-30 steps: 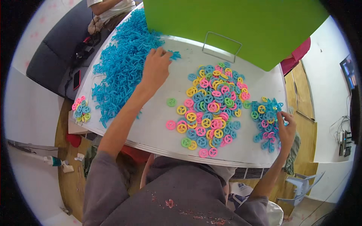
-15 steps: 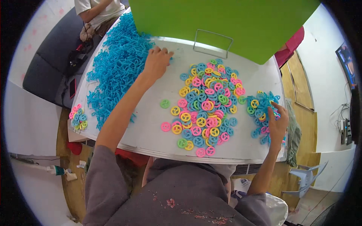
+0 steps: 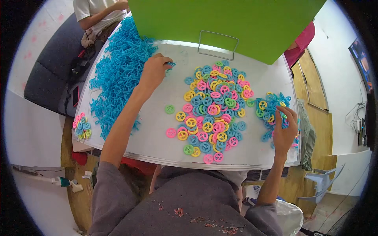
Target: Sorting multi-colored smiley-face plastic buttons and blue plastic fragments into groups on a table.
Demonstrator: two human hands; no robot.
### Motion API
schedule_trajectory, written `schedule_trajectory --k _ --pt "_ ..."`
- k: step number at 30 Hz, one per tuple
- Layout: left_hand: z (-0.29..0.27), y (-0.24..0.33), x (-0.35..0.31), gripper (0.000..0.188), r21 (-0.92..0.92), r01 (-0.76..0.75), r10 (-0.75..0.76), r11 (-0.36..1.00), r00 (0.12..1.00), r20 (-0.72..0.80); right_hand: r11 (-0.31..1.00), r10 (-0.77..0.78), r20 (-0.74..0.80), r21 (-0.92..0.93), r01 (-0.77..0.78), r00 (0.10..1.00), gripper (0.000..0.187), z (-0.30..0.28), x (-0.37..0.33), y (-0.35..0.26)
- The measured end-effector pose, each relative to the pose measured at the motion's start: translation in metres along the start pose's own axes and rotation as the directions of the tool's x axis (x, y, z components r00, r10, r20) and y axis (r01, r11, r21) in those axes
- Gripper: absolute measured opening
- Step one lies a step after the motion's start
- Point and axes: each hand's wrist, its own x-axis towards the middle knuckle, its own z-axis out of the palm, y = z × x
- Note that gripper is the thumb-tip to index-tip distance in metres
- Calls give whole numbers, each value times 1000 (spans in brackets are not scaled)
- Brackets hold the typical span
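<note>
My left hand (image 3: 152, 74) is above the table beside a large heap of light-blue plastic clip-like pieces (image 3: 118, 70). Its fingers pinch a small blue plastic piece (image 3: 170, 65). At the right end of the table, my right hand (image 3: 286, 128) is over a smaller pile (image 3: 264, 115) of blue pieces with coloured wheels among them. Thumb and forefinger come together there; whatever they hold blends into the pile. Between my hands lies a broad pile of small ring-shaped plastic wheels (image 3: 214, 110) in pink, yellow, blue and green.
A green panel (image 3: 228, 23) stands across the far side, with a wire frame (image 3: 217, 45) before it. Several wheels (image 3: 82, 126) sit at the white table's (image 3: 157, 137) left edge. Another person (image 3: 104, 15) sits at the far left. A grey stool (image 3: 319, 183) stands at right.
My left hand has drawn slightly back and left, and the blue piece in its fingers now shows clearly. My right hand stays at the right pile, its fingers shifted slightly. The whole view has tilted a little.
</note>
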Motion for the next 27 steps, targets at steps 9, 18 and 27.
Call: schedule_trajectory --k 9,18,27 --pt "-51 20 -26 19 -159 186 -153 970 967 202 994 -5 36 112 1 999 13 11 -13 -11" --pt "-51 154 -78 16 -513 19 120 858 964 236 761 -183 583 594 -261 791 41 38 -33 -102" --pt "-26 123 -101 25 -553 165 -166 817 985 47 541 62 709 568 -621 702 25 69 -49 -84"
